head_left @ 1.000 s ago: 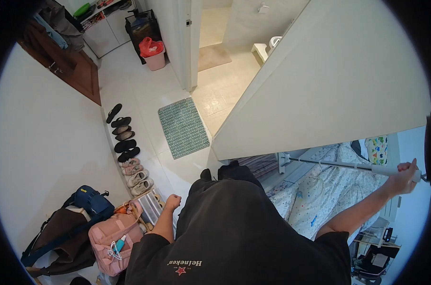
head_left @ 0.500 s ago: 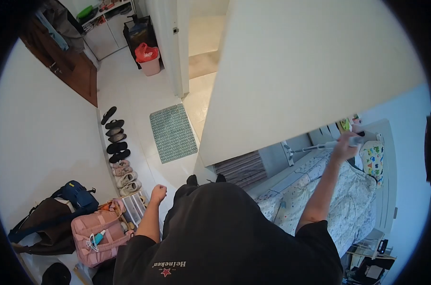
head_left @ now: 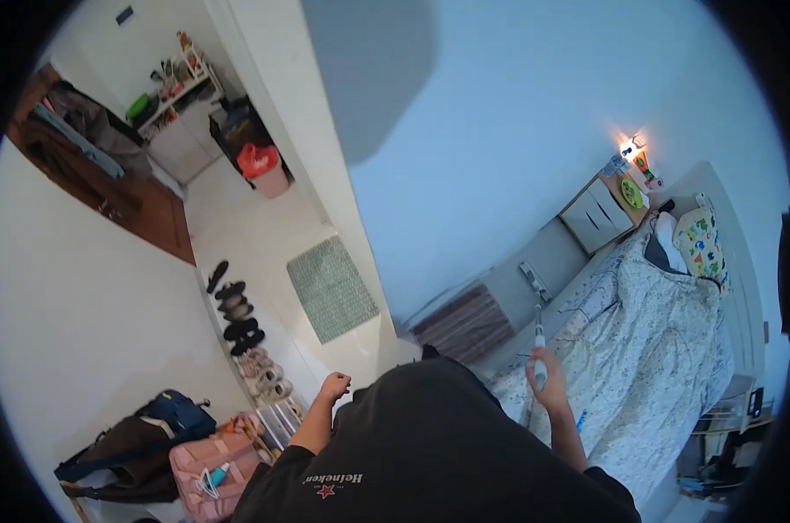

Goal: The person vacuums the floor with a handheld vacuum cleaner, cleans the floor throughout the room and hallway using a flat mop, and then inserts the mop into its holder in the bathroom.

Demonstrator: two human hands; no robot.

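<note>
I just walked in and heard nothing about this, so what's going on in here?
A person in a black T-shirt is holding a long-handled floor tool in the right hand. Its flat head is down near the striped mat, beside the bed. It might be a mop or a vacuum; I can't tell which. The left hand is out to the side, with nothing to be seen in it.

pole (head_left: 539, 330): smooth, plastic-looking | quilt (head_left: 643, 349): matt cloth | door (head_left: 161, 216): wood | floor (head_left: 225, 222): smooth, glossy | shirt (head_left: 430, 436): matt cloth
</note>
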